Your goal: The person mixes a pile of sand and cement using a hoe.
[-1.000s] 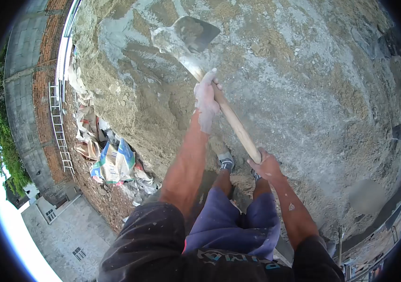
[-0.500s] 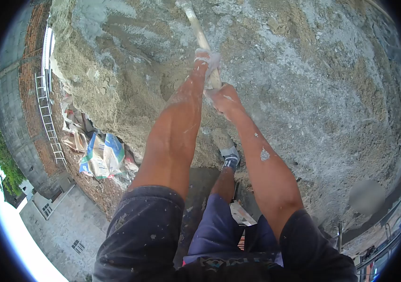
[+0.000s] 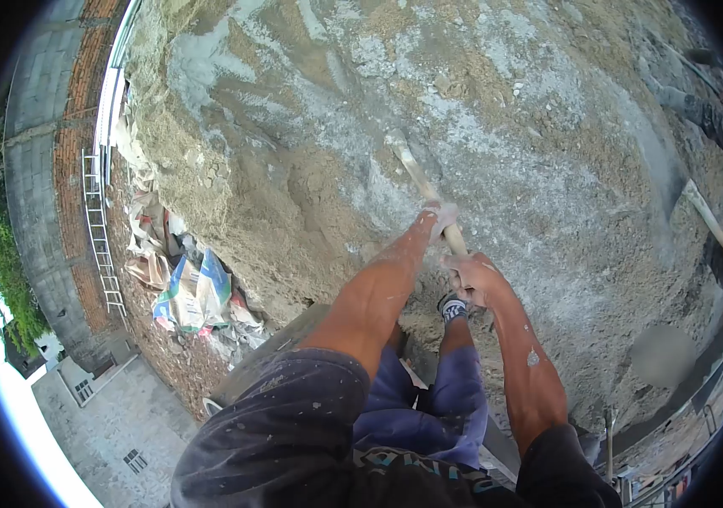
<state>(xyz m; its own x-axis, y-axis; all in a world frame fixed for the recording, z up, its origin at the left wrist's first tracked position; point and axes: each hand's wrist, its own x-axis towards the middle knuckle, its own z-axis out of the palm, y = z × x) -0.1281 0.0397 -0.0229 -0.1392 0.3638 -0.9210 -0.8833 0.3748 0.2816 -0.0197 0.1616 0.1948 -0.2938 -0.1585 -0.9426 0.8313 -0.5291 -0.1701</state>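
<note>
My left hand [image 3: 439, 218], dusted pale grey, is wrapped round the middle of a long wooden tool handle [image 3: 414, 172]. Closer to my body, my right hand [image 3: 474, 278] is closed round the handle's near end. The handle slants up and left over a wide heap of sand and grey powder [image 3: 539, 195]. Its far end meets the heap, and the tool's head cannot be made out there. Below my hands, one shoe [image 3: 453, 306] stands at the near edge of the heap.
At right, another person's leg [image 3: 700, 114] and a second wooden-handled tool [image 3: 707, 213] are on the heap. Crumpled sacks [image 3: 196, 292] lie left, near a ladder [image 3: 101, 237] against a brick and block wall [image 3: 44, 186]. A rounded rim [image 3: 273, 351] passes beneath my left arm.
Both hands and the handle have moved down and right in view, nearer my body. The view has shifted too, showing the other person and second tool at right. My grip stays closed.
</note>
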